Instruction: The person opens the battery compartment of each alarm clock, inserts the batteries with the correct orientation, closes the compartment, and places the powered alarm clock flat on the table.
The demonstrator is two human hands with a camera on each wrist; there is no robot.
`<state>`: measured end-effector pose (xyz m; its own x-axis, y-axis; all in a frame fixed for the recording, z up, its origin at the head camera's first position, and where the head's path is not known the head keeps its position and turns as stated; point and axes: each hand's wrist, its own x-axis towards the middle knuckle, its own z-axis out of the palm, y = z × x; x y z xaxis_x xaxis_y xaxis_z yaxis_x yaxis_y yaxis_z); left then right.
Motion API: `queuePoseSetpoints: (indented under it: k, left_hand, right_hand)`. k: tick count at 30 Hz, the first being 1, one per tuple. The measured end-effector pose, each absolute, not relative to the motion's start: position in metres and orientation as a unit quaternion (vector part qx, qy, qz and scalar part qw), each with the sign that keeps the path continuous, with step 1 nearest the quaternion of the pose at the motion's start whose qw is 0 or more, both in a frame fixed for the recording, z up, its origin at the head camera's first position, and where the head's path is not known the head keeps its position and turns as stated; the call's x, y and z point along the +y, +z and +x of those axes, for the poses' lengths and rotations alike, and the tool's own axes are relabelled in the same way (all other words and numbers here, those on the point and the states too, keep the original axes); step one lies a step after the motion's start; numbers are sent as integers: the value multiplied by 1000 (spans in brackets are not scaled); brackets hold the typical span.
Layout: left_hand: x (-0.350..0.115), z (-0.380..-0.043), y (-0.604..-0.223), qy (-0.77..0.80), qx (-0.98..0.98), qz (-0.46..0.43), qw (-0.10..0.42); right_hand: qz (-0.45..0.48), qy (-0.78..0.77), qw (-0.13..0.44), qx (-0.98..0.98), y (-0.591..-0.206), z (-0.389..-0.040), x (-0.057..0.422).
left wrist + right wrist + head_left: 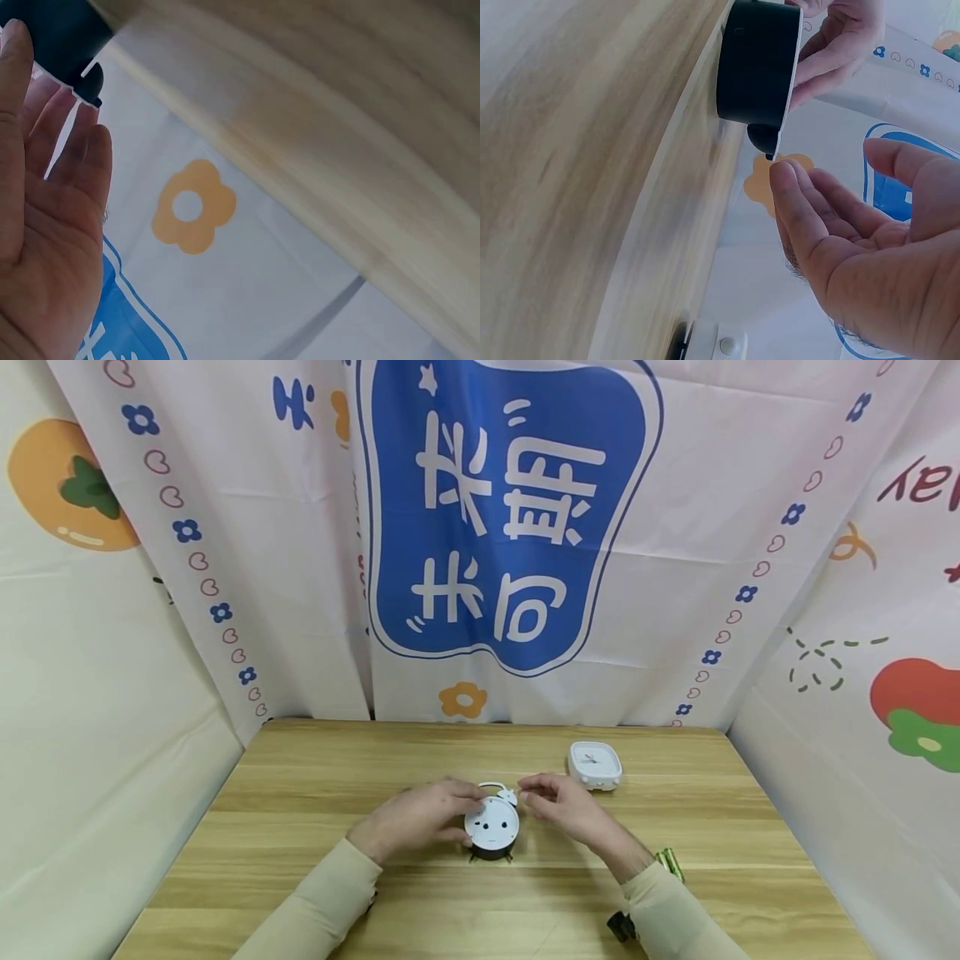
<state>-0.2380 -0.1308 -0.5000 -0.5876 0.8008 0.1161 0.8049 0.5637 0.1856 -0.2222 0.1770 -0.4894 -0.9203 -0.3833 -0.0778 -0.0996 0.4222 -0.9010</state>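
Observation:
A round twin-bell alarm clock (491, 824) shows its white back with small black knobs; its dark body (757, 64) appears in the right wrist view. My left hand (420, 814) holds it from the left, fingers and thumb at its side. In the left wrist view, the left hand (52, 195) has its thumb against the dark casing. To the right, beside a bell at the top of the clock, is my right hand (566, 810). In the right wrist view, the right hand (870, 232) has bent, relaxed fingers close to the bell, with nothing between thumb and fingers.
Behind my right hand lies a white square clock (596, 766). Green batteries (670, 863) sit by my right sleeve, and a black object (621, 927) is partly hidden under it. A printed cloth (315, 610) hangs behind the wooden table (300, 793).

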Motion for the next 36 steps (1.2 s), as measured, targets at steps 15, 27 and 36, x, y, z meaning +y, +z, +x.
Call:
queuePoseSetpoints:
  k: [15,27,36]
  left_hand:
    - [-101,-223,-501,-94,-914,-393,40]
    - [-97,-219,-500,-91,-918,-384,42]
    - [-98,-217,-500,-105,-918,-381,39]
  right_hand:
    - [-225,-384,75,892,-492,-220,169]
    - [-333,-121,-25,935,-493,-212,158]
    - [-425,29,-121,897,-492,-212,154]
